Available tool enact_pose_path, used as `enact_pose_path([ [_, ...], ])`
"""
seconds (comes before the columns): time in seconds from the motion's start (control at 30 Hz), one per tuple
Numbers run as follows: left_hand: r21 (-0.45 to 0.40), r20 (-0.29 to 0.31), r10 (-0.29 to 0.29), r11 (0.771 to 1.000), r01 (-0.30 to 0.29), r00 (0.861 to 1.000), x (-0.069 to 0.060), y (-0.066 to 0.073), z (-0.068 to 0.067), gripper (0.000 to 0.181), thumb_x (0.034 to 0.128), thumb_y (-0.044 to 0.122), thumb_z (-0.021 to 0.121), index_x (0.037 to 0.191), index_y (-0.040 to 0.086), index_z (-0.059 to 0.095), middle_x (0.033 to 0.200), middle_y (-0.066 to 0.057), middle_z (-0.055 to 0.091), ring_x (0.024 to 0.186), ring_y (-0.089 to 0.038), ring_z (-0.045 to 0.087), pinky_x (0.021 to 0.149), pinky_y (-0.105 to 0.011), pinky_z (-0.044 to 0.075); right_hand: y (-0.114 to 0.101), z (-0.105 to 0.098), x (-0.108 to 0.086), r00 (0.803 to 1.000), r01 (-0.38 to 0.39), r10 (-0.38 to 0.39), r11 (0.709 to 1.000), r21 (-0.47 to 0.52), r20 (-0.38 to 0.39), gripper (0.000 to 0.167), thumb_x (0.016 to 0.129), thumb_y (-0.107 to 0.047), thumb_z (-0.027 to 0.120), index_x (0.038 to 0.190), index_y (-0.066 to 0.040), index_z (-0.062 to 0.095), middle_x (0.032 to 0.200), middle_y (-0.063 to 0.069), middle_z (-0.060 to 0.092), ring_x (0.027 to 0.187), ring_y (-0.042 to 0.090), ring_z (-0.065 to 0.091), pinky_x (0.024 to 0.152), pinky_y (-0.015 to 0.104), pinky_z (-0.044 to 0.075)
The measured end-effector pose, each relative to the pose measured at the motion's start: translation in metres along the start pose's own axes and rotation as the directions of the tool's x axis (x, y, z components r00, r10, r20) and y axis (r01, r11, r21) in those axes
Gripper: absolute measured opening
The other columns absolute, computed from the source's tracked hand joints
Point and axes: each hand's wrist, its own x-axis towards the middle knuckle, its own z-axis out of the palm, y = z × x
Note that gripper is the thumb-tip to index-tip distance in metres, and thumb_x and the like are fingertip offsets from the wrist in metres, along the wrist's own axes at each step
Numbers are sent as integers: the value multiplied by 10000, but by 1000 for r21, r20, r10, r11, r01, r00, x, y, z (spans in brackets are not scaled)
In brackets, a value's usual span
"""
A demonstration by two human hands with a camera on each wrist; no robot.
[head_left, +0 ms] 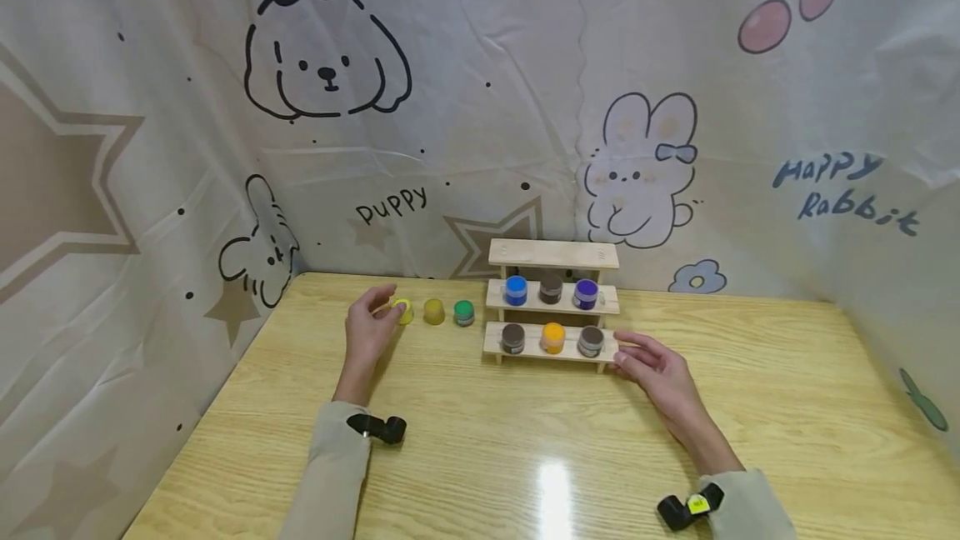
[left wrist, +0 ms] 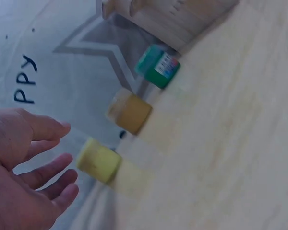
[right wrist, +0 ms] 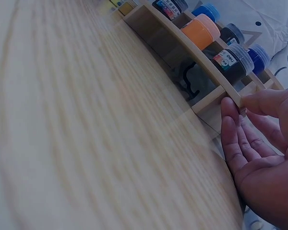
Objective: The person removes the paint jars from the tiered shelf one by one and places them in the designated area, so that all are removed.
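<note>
In the head view, the left hand [head_left: 369, 330], loosely spread and holding nothing, is beside the yellow jar [head_left: 406, 312] on the wood-grain surface [head_left: 450, 448]; a stray knuckle could topple it. The right hand [head_left: 662, 373] pinches the stepped wooden stand [head_left: 553, 252]; a tug could tip its jars [head_left: 553, 340].

Left wrist: fingers gape near squat cylinders, the ochre jar [left wrist: 130, 112] and labelled green jar [left wrist: 161, 68] lined up.

Right wrist: thumb and fingertips clasp the bare, square-edged plank; clear lids look ridged.

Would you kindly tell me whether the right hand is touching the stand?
Touching: the right wrist view shows the right hand pinching the stand at its end, with no gap visible.
</note>
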Motion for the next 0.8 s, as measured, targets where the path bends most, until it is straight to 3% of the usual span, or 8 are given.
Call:
enact_pose_path([
  [0.17,9,-11,72,997,-72,997,-5,23,1,349,933,-12,721,1270,-67,653,1286,-277,623,1268,-392,555,1089,-534,447,1,-1,0,1000,0,0,1000,-2,5,482,1035,-167,642,1466,2,510,1232,128,693,997,82,699,901,273,585],
  [0.47,-83,16,207,975,-205,978,-12,52,11,320,937,12,733,1236,-78,662,1238,-257,661,1203,-391,597,1041,-557,477,5,-1,1,1000,12,-12,1000,21,13,506,1020,-182,669,1459,12,511,1153,46,717,986,103,710,896,286,589],
  [0.8,-176,63,231,960,-217,971,-24,72,34,341,931,-1,738,1247,-92,648,1246,-286,646,1202,-431,591,1045,-588,463,2,-1,1,1000,13,-14,999,39,19,484,1027,-135,649,1457,33,505,1172,69,720,987,94,710,907,289,585],
])
